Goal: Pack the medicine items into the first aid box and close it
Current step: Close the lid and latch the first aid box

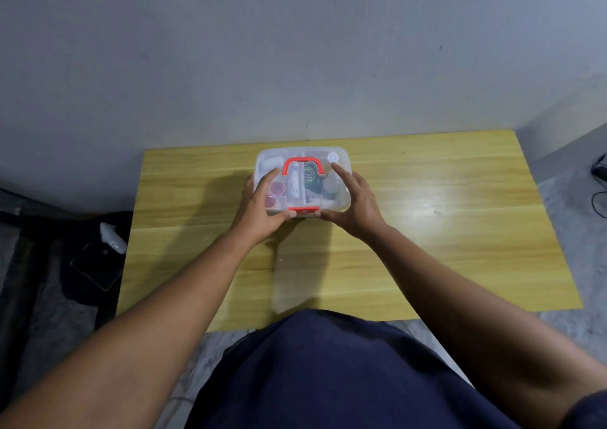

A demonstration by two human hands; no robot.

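Note:
A clear plastic first aid box (341, 162) with a red handle (303, 163) and a red front latch (303, 211) stands on the wooden table, its lid down. Through the lid I see medicine items: red-capped pots, a dark green packet, white bottles. My left hand (262, 206) lies on the box's left side, fingers spread over the lid and thumb at the latch. My right hand (356, 203) lies on the right side, fingers stretched over the lid, thumb at the latch's other end.
The wooden table (443, 231) stands against a grey wall. Left of the table, on the floor, lie a dark cloth, a phone (95, 272) and a white object (113, 238). A cable and a dark device (599, 170) sit at the right edge.

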